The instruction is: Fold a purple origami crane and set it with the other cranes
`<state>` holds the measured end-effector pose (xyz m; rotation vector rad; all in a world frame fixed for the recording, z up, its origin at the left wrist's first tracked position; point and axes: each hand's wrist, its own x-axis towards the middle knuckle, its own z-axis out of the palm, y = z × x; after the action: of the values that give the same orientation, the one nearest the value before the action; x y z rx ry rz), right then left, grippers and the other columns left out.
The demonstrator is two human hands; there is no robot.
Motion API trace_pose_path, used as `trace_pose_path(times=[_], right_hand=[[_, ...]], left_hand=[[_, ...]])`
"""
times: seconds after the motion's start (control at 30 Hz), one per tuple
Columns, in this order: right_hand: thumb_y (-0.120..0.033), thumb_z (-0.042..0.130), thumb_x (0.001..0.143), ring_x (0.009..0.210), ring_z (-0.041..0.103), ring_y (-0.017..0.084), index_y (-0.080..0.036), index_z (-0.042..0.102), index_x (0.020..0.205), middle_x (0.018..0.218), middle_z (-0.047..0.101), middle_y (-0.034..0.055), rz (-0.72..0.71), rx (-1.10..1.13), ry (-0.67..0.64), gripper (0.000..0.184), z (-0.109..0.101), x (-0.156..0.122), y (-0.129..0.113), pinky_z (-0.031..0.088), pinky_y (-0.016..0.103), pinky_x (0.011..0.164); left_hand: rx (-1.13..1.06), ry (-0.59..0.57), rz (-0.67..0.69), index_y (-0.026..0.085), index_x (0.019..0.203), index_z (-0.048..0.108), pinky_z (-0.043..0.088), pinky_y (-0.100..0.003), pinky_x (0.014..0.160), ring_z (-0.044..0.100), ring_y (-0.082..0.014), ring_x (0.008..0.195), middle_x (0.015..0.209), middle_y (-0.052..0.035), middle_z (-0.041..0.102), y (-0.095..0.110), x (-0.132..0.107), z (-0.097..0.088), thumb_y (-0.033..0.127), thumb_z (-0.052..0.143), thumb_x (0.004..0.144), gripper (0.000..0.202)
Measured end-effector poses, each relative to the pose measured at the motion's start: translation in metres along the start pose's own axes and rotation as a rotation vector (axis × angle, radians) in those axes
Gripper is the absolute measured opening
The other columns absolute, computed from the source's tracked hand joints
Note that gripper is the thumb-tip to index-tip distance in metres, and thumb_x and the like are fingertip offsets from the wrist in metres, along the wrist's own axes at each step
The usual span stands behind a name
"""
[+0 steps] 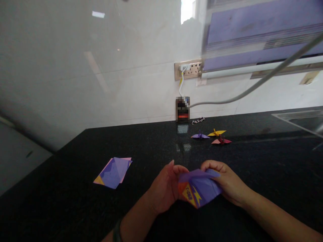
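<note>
Black speckled counter (75, 149) runs up to a pale wall (126, 90); near the wall I see a purple paper crane (200, 136), a yellow paper crane (217, 133) and a red paper crane (222, 141) close together; a small pile of paper sheets (111, 173) lies off to the left. From my end, the purple paper (205, 188) sits between both hands at the near side of the counter; the right hand (228, 181) pinches its right edge, thumb against fingers; the left hand (166, 186) is half open at its left edge, thumb raised, and I cannot tell whether its fingers grip. I judge the paper feather-light, thin, easily creased or torn; I'd hold it by edges and doubled layers, with little pressure.
</note>
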<state>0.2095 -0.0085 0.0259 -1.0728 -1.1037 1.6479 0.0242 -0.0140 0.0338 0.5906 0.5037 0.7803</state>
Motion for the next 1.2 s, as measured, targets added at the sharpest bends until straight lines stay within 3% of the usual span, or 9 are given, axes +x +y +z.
trace_pose_path(times=[0.1, 0.23, 0.4, 0.53, 0.67, 0.77, 1.0, 1.2], right_hand=[[-0.021, 0.063, 0.067, 0.045, 0.044, 0.005, -0.014, 0.061, 0.062, 0.054, 0.054, -0.0035, -0.036, -0.096, -0.097, 0.009, 0.003, -0.003, 0.002, 0.032, 0.017, 0.044], [-0.025, 0.065, 0.067, 0.046, 0.044, 0.005, -0.016, 0.061, 0.076, 0.056, 0.053, -0.0047, -0.076, -0.078, -0.142, 0.014, 0.007, -0.003, 0.005, 0.031, 0.017, 0.044], [-0.031, 0.061, 0.072, 0.048, 0.046, 0.006, -0.016, 0.058, 0.082, 0.059, 0.052, -0.0042, -0.081, 0.020, -0.029, 0.018, 0.009, -0.001, 0.006, 0.034, 0.017, 0.045], [-0.043, 0.045, 0.080, 0.044, 0.048, 0.008, -0.015, 0.057, 0.083, 0.059, 0.054, -0.0014, -0.102, 0.030, -0.019, 0.031, 0.009, -0.003, 0.003, 0.037, 0.022, 0.045], [-0.034, 0.060, 0.072, 0.044, 0.045, 0.007, -0.015, 0.058, 0.075, 0.052, 0.051, -0.0038, -0.136, -0.183, -0.029, 0.020, 0.011, -0.007, 0.001, 0.034, 0.020, 0.046], [-0.034, 0.057, 0.073, 0.043, 0.043, 0.007, -0.015, 0.057, 0.069, 0.048, 0.048, -0.0051, -0.149, -0.268, -0.006, 0.019, 0.012, -0.008, 0.001, 0.033, 0.020, 0.045], [-0.034, 0.058, 0.072, 0.044, 0.041, 0.007, -0.016, 0.054, 0.066, 0.052, 0.047, -0.0050, -0.134, -0.313, -0.021, 0.019, 0.013, -0.007, 0.005, 0.033, 0.019, 0.042], [-0.037, 0.052, 0.076, 0.044, 0.043, 0.007, -0.016, 0.057, 0.068, 0.057, 0.051, -0.0027, -0.170, -0.307, -0.037, 0.023, 0.014, -0.009, 0.000, 0.034, 0.021, 0.044]], left_hand=[[0.167, 0.063, -0.059, 0.013, 0.090, 0.058, 0.040, -0.024, 0.061, 0.056, -0.0120, 0.063, 0.079, -0.0059, 0.062, -0.006, 0.000, -0.001, 0.033, 0.063, 0.066, 0.032], [0.417, 0.119, -0.171, 0.010, 0.082, 0.060, 0.037, -0.021, 0.053, 0.053, -0.0092, 0.052, 0.067, -0.0037, 0.061, -0.015, -0.001, 0.000, 0.026, 0.072, 0.055, 0.033], [0.404, 0.270, -0.034, 0.011, 0.071, 0.059, 0.036, -0.021, 0.050, 0.051, -0.0093, 0.048, 0.060, -0.0022, 0.060, -0.017, 0.002, 0.004, 0.026, 0.072, 0.054, 0.026], [0.360, 0.347, 0.122, 0.010, 0.077, 0.060, 0.038, -0.023, 0.054, 0.053, -0.0106, 0.055, 0.067, -0.0043, 0.062, -0.017, 0.005, 0.006, 0.028, 0.068, 0.060, 0.026], [0.358, 0.344, 0.162, 0.011, 0.078, 0.061, 0.039, -0.024, 0.058, 0.053, -0.0113, 0.058, 0.068, -0.0039, 0.062, -0.018, 0.005, 0.008, 0.029, 0.066, 0.063, 0.024], [0.399, 0.335, 0.150, 0.010, 0.074, 0.063, 0.037, -0.024, 0.056, 0.051, -0.0109, 0.056, 0.065, -0.0037, 0.061, -0.018, 0.004, 0.009, 0.029, 0.066, 0.062, 0.023], [0.533, 0.337, 0.193, 0.009, 0.069, 0.065, 0.032, -0.022, 0.050, 0.043, -0.0084, 0.049, 0.055, -0.0015, 0.057, -0.016, 0.003, 0.010, 0.034, 0.061, 0.068, 0.025], [0.470, 0.368, 0.186, 0.007, 0.075, 0.064, 0.038, -0.025, 0.055, 0.051, -0.0124, 0.055, 0.063, -0.0055, 0.061, -0.016, 0.004, 0.006, 0.034, 0.061, 0.068, 0.028]])
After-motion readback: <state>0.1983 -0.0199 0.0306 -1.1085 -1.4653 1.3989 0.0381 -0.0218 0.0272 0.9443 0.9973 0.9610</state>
